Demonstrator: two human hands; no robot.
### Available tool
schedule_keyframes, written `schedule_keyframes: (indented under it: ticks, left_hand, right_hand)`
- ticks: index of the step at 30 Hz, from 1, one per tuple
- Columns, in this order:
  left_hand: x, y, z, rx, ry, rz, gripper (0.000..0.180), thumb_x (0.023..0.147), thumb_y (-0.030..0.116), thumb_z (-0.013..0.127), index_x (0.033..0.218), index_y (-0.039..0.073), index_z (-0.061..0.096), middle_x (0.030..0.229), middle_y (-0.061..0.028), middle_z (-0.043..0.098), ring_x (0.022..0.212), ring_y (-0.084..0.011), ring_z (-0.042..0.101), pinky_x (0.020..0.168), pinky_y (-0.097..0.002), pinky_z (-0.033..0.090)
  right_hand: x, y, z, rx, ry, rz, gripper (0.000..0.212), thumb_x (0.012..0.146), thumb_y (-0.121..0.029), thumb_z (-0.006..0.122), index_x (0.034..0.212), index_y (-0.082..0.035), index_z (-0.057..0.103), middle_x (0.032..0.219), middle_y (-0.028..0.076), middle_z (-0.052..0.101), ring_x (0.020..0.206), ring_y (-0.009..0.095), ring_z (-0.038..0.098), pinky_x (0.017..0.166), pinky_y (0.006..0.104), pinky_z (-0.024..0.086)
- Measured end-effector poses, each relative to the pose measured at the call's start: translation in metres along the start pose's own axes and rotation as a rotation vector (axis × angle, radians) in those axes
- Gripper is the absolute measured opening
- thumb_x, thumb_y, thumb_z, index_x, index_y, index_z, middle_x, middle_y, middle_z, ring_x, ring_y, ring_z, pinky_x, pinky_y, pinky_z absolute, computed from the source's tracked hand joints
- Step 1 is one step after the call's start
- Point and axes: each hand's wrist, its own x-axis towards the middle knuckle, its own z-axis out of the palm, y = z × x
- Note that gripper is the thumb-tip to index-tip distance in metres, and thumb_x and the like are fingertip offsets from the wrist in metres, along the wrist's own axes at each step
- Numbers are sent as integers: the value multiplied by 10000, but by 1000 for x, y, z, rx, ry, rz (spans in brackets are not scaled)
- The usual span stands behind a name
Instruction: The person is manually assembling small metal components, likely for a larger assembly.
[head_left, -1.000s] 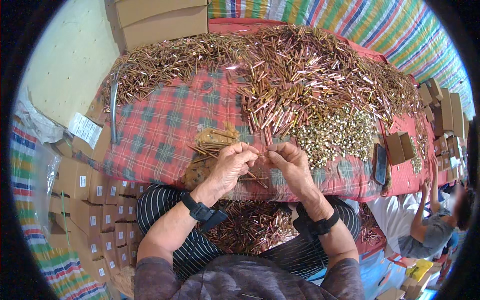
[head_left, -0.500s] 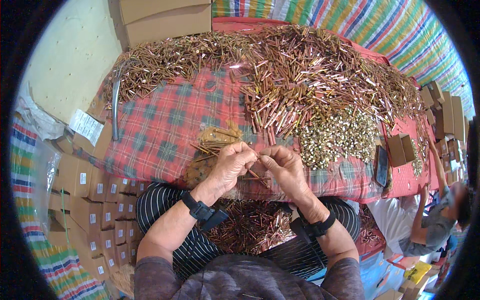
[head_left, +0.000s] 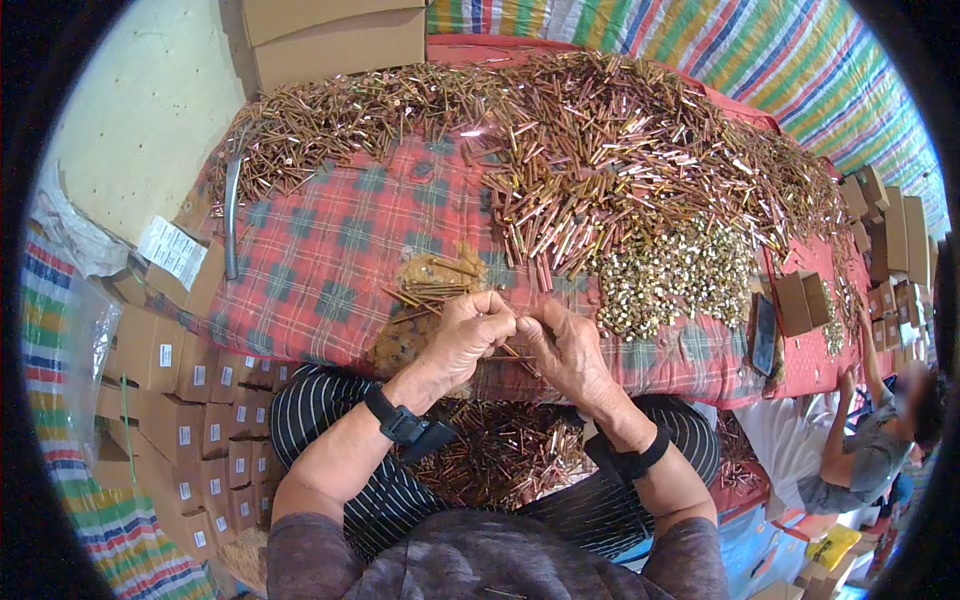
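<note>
My left hand [head_left: 468, 338] and my right hand [head_left: 568, 352] meet over the near edge of the plaid cloth [head_left: 310, 270], thumbs and fingertips pinched close together. Whatever sits between the fingertips is too small and too covered to name. A thin coppery rod [head_left: 514, 351] shows just below them; whether it is held or lies on the cloth I cannot tell. Beside my left hand, several long thin bolts [head_left: 440, 268] lie on a worn brown patch. Right of my right hand spreads a heap of small shiny nuts [head_left: 680, 275], with a pile of coppery metal tubes [head_left: 570, 215] behind it.
More long bolts [head_left: 330, 125] are heaped along the far side. A curved metal bar [head_left: 232, 215] lies at left. A phone [head_left: 763, 333] and an open cardboard box [head_left: 802, 303] are at right, near another person [head_left: 865, 450]. Stacked boxes [head_left: 190, 430] stand lower left; more metal pieces [head_left: 500, 450] lie between my legs.
Both hands have shifted slightly downward and the right fingers have curled in closer. The hands stay pinched together, while the piles look the same.
</note>
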Motion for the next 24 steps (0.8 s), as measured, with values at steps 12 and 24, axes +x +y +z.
schedule_keyframes:
  ticks: [12, 24]
  left_hand:
    - [1, 3, -1, -57, -22, -27, 37, 750, 63, 580, 723, 59, 555, 615, 23, 496, 530, -36, 420, 456, -177, 304]
    - [14, 24, -20, 996, -8, 317, 145, 764, 110, 606, 864, 24, 666, 843, -107, 661, 770, -184, 614, 710, -280, 482]
  right_hand:
    - [4, 1, -6, 663, -320, 703, 226, 899, -232, 557, 841, -14, 539, 640, 109, 521, 549, 221, 513, 509, 347, 413]
    - [15, 34, -9, -336, 14, 223, 206, 811, -174, 606, 724, 3, 545, 650, 206, 569, 618, 371, 583, 552, 438, 453]
